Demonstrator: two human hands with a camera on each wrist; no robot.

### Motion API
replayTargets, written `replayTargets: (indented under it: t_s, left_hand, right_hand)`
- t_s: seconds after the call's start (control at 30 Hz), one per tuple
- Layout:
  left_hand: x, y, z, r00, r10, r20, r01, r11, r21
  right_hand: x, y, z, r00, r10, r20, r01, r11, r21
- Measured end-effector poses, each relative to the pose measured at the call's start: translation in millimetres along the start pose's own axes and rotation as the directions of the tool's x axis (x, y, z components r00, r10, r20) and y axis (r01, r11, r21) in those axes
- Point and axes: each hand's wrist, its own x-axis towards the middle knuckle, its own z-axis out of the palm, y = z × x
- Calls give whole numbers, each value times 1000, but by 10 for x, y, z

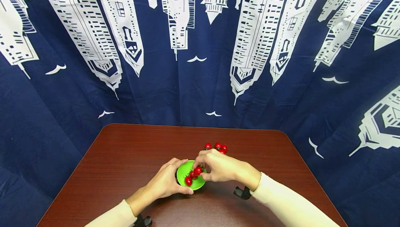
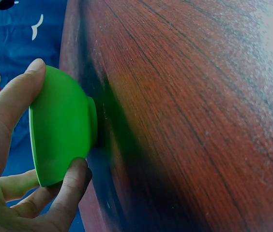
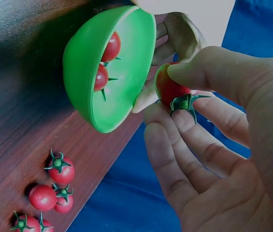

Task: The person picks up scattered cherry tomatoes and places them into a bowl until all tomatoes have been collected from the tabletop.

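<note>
Well inside table side edges (image 1: pixel 75 175), left hand (image 1: pixel 167 180) gripping green bowl (image 2: pixel 61 125); right hand (image 1: pixel 218 166) pinching tomato (image 3: pixel 170 89) over it

Beneath the fingers (image 3: pixel 165 159) spreads a reddish-brown wood-grain table (image 1: pixel 140 143), its two far corners rounded; beyond the fingers, and out to either side of them, hangs a dark blue cloth (image 1: pixel 187 91), lightly creased. Above and past the fingers the cloth carries white buildings (image 1: pixel 253 29) printed upside down, spires pointing towards the tabletop; small white birds (image 1: pixel 197 59) are scattered below them; on the near side of the fingers, pale light glares softly off the wood.
</note>
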Motion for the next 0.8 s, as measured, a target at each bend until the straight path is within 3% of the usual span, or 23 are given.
replayTargets:
  t_s: [0.3, 0.57, 0.8]
  left_hand:
    - [6, 0, -4, 1000, 6, -2, -6, 1000, -3]
    - [4, 7, -11, 1000, -4, 15, 4, 1000, -20]
    - [-2, 19, -12, 1000, -5, 20, 6, 1000, -18]
  right_hand:
    - [1, 15, 23, 1000, -8, 17, 8, 1000, -20]
    - [-30, -6, 25, 999, 47, -4, -47, 988, -145]
    - [-49, -2, 25, 999, 48, -21, -50, 989, -137]
